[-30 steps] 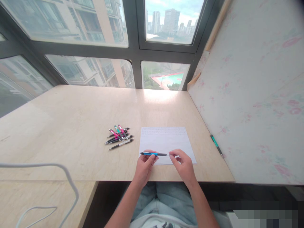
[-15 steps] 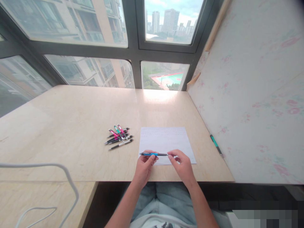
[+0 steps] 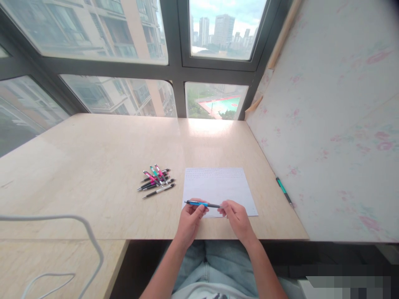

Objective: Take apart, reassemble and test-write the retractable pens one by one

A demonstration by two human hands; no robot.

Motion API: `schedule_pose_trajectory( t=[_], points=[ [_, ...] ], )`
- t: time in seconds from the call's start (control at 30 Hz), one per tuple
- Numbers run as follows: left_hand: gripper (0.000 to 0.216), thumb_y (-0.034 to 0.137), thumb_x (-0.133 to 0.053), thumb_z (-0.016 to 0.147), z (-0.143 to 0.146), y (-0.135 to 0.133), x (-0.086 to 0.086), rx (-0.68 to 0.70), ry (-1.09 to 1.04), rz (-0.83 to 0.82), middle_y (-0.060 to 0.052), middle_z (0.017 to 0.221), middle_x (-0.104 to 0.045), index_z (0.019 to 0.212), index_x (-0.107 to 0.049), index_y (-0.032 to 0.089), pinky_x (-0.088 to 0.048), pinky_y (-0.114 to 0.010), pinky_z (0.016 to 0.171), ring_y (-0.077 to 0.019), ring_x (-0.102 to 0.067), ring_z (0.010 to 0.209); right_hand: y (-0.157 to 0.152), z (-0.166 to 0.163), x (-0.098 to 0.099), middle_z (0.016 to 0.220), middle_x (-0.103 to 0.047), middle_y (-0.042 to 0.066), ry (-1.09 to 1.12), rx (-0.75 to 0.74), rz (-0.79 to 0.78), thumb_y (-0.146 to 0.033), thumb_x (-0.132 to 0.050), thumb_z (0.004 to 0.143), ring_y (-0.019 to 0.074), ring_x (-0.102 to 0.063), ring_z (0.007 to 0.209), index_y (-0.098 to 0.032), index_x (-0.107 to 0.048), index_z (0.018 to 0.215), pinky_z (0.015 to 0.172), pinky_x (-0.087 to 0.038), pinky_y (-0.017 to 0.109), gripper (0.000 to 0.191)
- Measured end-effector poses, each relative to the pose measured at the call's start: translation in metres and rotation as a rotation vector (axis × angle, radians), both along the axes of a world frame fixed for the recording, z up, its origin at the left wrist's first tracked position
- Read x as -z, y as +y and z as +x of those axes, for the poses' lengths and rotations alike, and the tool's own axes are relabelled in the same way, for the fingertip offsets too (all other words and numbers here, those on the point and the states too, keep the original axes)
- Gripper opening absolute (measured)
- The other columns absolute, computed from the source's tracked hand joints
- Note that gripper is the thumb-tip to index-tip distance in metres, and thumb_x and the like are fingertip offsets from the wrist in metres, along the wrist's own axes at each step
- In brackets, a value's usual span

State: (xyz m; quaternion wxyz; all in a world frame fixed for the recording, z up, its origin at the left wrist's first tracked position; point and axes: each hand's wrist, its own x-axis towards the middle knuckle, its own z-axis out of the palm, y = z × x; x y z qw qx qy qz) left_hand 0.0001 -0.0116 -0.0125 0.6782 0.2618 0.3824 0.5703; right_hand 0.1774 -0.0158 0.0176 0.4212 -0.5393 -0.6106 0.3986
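Note:
A blue and black pen lies nearly level between my two hands, above the near part of a sheet of paper. My left hand pinches its blue barrel between thumb and fingers. At the other end, the fingers of my right hand are closed around the pen's tip, which they partly hide. Rows of faint handwriting run along the paper's far edge. To the left of the sheet, several pens with pink, green, black and white parts lie in a loose, crossed pile.
A green and black pen rests at the desk's right edge, against the floral-papered wall. A white cable loops over the lower left. Dark window frames stand behind the pale desk.
My right hand has turned slightly, and its fingers now wrap further over the pen's tip. The pen tilts a little more downward to the right. My left hand keeps its hold.

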Motion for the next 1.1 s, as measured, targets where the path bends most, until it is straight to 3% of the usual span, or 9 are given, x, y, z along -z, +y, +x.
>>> schedule_pose_trajectory(
  t=[0.13,0.27,0.43,0.6,0.83,1.1],
  points=[
    [0.02,0.025,-0.076,0.075,0.0,0.001,0.0,-0.011,-0.009,-0.006,-0.004,0.087,-0.07,0.09,-0.067,0.017,-0.047,-0.026,0.075,-0.012,-0.061,0.074,-0.001,0.0,0.001,0.084,-0.068,0.006,0.008,0.042,-0.003,-0.045,-0.051,0.092,0.0183,-0.063,0.076,-0.018,-0.064,0.098,0.06,-0.049,0.026,0.03],
    [0.022,0.026,-0.078,0.072,0.0,0.001,-0.003,-0.018,0.01,-0.014,-0.005,0.086,-0.07,0.088,-0.068,0.017,-0.048,-0.027,0.074,-0.0123,-0.06,0.072,-0.001,-0.001,-0.002,0.08,-0.066,0.004,-0.044,0.028,0.023,-0.041,-0.053,0.09,0.0183,-0.063,0.076,-0.019,-0.062,0.087,0.061,-0.048,0.026,0.024],
    [0.021,0.026,-0.078,0.073,-0.001,0.001,-0.003,0.001,0.01,-0.018,-0.004,0.087,-0.069,0.089,-0.068,0.017,-0.048,-0.027,0.075,-0.0125,-0.06,0.073,0.0,-0.001,-0.003,0.061,-0.06,0.002,-0.05,-0.017,-0.013,-0.043,-0.039,0.097,0.0155,-0.058,0.061,-0.019,-0.058,0.066,0.059,-0.045,0.026,0.044],
    [0.022,0.026,-0.078,0.073,0.0,0.001,-0.002,-0.007,0.008,-0.022,-0.005,0.088,-0.07,0.089,-0.067,0.017,-0.048,-0.028,0.075,-0.0136,-0.061,0.074,-0.002,-0.002,-0.005,0.075,-0.064,0.003,-0.029,0.017,0.01,-0.043,-0.049,0.093,0.017,-0.061,0.07,-0.019,-0.06,0.084,0.06,-0.046,0.025,0.028],
    [0.021,0.026,-0.078,0.073,0.001,0.0,-0.004,0.0,0.015,-0.011,-0.004,0.086,-0.069,0.088,-0.068,0.017,-0.047,-0.027,0.075,-0.0128,-0.061,0.074,-0.002,-0.003,-0.007,0.058,-0.056,0.0,-0.123,0.007,0.016,-0.042,-0.04,0.097,0.0141,-0.054,0.057,-0.019,-0.054,0.062,0.059,-0.042,0.025,0.044],
    [0.024,0.028,-0.08,0.07,0.003,0.001,-0.009,-0.018,0.03,-0.03,-0.005,0.085,-0.069,0.087,-0.068,0.016,-0.048,-0.028,0.075,-0.0136,-0.061,0.073,-0.002,-0.002,-0.004,0.07,-0.063,0.002,-0.111,-0.004,0.04,-0.04,-0.046,0.094,0.0164,-0.06,0.067,-0.02,-0.059,0.076,0.06,-0.044,0.025,0.03]
  ],
)
